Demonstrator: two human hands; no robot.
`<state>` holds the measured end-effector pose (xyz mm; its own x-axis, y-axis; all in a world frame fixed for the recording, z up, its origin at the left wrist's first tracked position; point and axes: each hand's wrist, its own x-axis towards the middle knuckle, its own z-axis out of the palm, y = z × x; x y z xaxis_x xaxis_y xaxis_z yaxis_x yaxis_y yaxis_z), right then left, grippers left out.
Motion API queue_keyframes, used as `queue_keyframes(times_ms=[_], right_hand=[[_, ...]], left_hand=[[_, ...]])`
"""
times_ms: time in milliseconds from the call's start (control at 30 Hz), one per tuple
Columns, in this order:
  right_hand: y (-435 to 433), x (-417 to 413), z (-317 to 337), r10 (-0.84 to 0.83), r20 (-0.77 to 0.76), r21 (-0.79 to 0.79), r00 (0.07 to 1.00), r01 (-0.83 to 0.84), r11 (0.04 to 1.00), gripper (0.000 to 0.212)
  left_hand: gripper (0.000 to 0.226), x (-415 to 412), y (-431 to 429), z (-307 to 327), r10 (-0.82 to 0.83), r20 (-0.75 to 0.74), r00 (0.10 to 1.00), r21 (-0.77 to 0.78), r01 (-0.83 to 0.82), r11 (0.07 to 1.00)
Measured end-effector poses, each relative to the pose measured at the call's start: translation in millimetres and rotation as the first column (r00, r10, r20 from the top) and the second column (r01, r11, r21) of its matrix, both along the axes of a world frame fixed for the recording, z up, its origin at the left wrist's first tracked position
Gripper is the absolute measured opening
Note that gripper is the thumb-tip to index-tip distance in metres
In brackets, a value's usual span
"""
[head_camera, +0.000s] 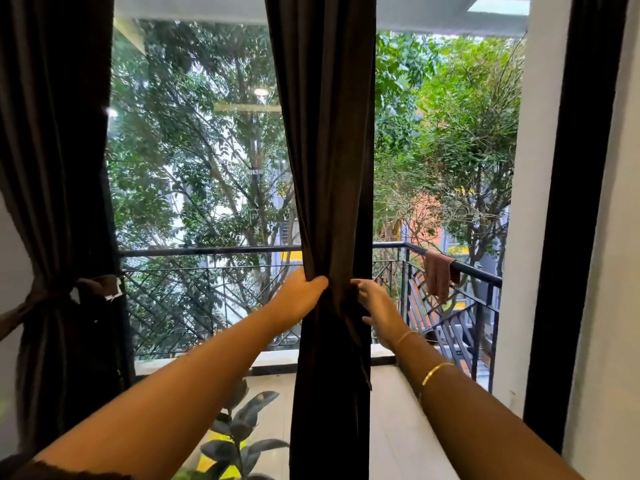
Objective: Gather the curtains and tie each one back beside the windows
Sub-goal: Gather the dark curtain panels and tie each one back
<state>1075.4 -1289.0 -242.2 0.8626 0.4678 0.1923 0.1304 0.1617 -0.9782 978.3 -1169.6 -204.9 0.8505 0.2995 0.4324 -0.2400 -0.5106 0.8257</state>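
Note:
A dark brown curtain (325, 150) hangs gathered into a narrow column in the middle of the window. My left hand (301, 294) grips the bunched cloth from the left at waist height. My right hand (375, 306) pinches the curtain's right edge at the same height, where a dark tie band (355, 337) seems to hang down. A second dark curtain (55, 168) at the far left is cinched by a tieback (48, 296) against the wall.
Beyond the glass lies a tiled balcony with a black metal railing (214, 251) and a pink cloth (438, 275) draped over it. A leafy potted plant (239, 431) stands low in front. The black door frame (571, 237) and white wall stand at right.

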Motion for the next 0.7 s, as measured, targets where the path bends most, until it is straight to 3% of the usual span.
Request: queue_keyframes(times_ms=[133,233,300,400,467,567,700], right_hand=[[16,-4,-4,0.197,-0.139,0.222,0.971,-0.163,0.961,0.040],[21,-8,-1,0.290,-0.168,0.245,0.942,-0.245,0.938,0.053],[24,-10,-1,0.376,-0.181,0.238,0.909,-0.330,0.913,0.060],[28,-18,2,0.410,-0.139,0.206,0.901,-0.379,0.902,0.051],[31,-21,3,0.404,-0.147,0.194,0.903,-0.374,0.907,0.049],[35,-21,4,0.384,-0.185,0.186,0.905,-0.351,0.918,0.052],[33,-21,3,0.393,-0.167,0.229,0.904,-0.352,0.908,0.057]], left_hand=[[0.028,3,0,-3,-0.091,-0.039,0.995,-0.112,0.086,0.990],[0.021,1,4,-4,-0.084,-0.003,0.996,-0.123,0.083,0.989],[0.026,-1,9,-5,-0.082,0.014,0.997,0.011,0.082,0.997],[0.042,3,19,-8,0.025,0.067,0.997,0.286,-0.043,0.957],[0.051,6,23,-8,0.068,0.034,0.997,0.306,-0.075,0.949],[0.053,6,23,-7,-0.059,-0.123,0.991,0.192,0.082,0.978],[0.040,13,22,-3,0.076,-0.226,0.971,0.417,0.026,0.908]])
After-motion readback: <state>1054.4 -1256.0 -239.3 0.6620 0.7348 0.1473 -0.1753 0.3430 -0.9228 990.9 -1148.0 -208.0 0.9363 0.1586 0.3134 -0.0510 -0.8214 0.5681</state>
